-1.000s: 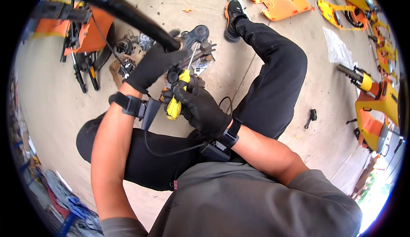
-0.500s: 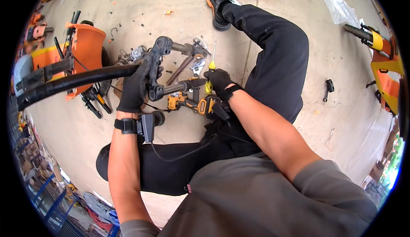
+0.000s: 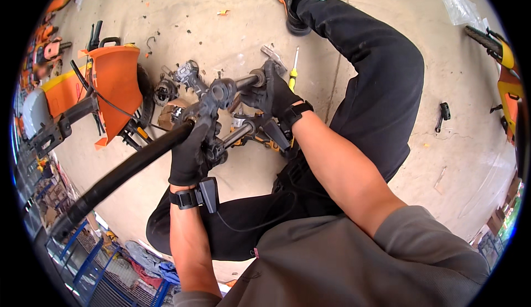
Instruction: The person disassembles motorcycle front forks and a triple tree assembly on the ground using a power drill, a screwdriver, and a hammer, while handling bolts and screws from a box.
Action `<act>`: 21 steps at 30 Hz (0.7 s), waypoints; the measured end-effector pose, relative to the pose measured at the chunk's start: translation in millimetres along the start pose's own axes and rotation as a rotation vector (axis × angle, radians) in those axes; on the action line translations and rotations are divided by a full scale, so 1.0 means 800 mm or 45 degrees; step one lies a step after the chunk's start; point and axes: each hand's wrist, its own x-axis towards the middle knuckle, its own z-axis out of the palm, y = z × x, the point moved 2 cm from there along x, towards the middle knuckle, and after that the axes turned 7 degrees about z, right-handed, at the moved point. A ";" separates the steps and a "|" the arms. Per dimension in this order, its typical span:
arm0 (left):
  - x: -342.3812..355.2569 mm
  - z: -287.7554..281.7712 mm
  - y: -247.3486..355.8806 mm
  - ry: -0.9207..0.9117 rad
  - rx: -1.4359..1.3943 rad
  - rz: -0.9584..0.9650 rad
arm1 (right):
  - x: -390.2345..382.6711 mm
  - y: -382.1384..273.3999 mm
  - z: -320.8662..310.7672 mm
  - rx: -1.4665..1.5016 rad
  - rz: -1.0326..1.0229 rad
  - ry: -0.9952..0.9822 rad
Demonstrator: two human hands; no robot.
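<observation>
My left hand [image 3: 191, 155], in a black glove, is wrapped round a dark metal fork assembly [image 3: 223, 92] just below its clamp. The assembly has two short grey tubes and a long black tube [image 3: 127, 171] that reaches to the lower left. My right hand [image 3: 276, 92], also gloved, grips the end of the upper grey tube; its palm side and part of the fingers are hidden. Beyond that hand, a screwdriver [image 3: 293, 77] with a yellow handle lies on the floor. A yellow and black cordless drill [image 3: 269, 141] shows partly beneath the fork.
An orange scooter-like body [image 3: 113, 77] stands at left, a grey power tool [image 3: 189, 76] near it. Between my legs lies a hammer-like tool [image 3: 272, 57]. A small black part [image 3: 442, 116] rests at right, and a yellow-orange bike [image 3: 506, 58] stands at the far right.
My right hand has let go of the screwdriver, which now lies on the floor, and has taken hold of the upper tube. The long black tube has swung down toward the lower left.
</observation>
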 end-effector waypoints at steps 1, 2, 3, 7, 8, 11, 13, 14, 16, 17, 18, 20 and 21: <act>-0.004 0.000 -0.002 -0.002 -0.095 -0.068 | 0.012 0.000 -0.003 0.118 -0.079 -0.024; -0.004 -0.004 -0.012 -0.016 -0.079 -0.025 | 0.022 0.000 -0.008 0.234 -0.154 -0.048; -0.006 -0.010 -0.017 -0.032 -0.122 -0.042 | 0.033 0.005 -0.011 0.229 -0.194 -0.055; -0.017 -0.003 -0.012 -0.049 -0.201 0.081 | 0.058 0.011 -0.034 -0.187 -0.422 -0.231; -0.020 -0.006 -0.010 -0.070 -0.199 0.154 | 0.050 0.018 -0.039 -0.634 -0.752 -0.267; -0.029 -0.046 -0.033 -0.034 -0.112 0.282 | 0.020 0.036 0.014 0.097 -0.224 -0.094; -0.035 -0.060 -0.043 -0.008 -0.265 0.262 | 0.003 0.040 0.036 0.160 -0.246 0.023; -0.038 -0.066 -0.047 -0.133 -0.447 0.253 | -0.004 0.039 0.041 0.018 -0.339 -0.039; -0.040 -0.065 -0.047 -0.104 -0.461 0.298 | -0.002 0.034 0.055 0.434 -0.205 -0.094; -0.040 -0.067 -0.047 -0.087 -0.467 0.321 | -0.004 0.035 0.059 0.444 -0.205 -0.063; -0.043 -0.080 -0.044 -0.146 -0.451 0.365 | -0.019 0.042 0.085 0.448 -0.181 -0.039; -0.033 -0.093 -0.047 -0.129 -0.411 0.424 | -0.020 0.038 0.097 0.440 -0.204 -0.155; -0.028 -0.103 -0.047 -0.099 -0.361 0.461 | -0.041 0.041 0.119 0.367 -0.180 -0.164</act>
